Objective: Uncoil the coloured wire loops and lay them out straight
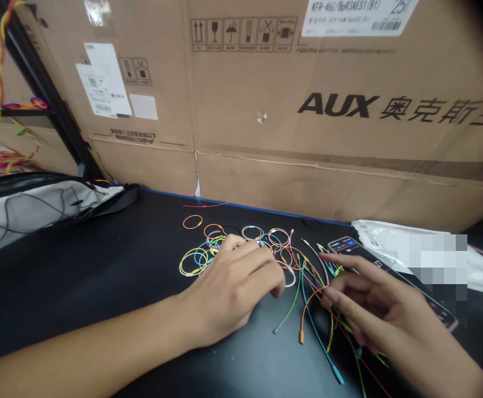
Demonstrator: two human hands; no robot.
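My left hand (241, 282) is over a loose pile of coloured wire rings, its fingers curled down and their tips mostly hidden; I cannot make out what they hold. Around it lie a yellow and white ring pair (193, 262), an orange ring (192, 222) and a light blue ring (252, 232). My right hand (374, 304) is over a bunch of unclosed wire cables, with its index finger and thumb apart. An orange cable (303, 315) curves up to the thumb tip. A teal cable (318, 337) and a green cable (289, 315) lie between the hands.
Behind the black table (79, 282) stands a large cardboard box (245, 110). A phone (390, 271) lies partly under my right hand, beside a white plastic bag (394, 237). A grey bag (29, 204) lies at left, near a black rack post (58, 99). A thin red wire (203, 206) lies at the back.
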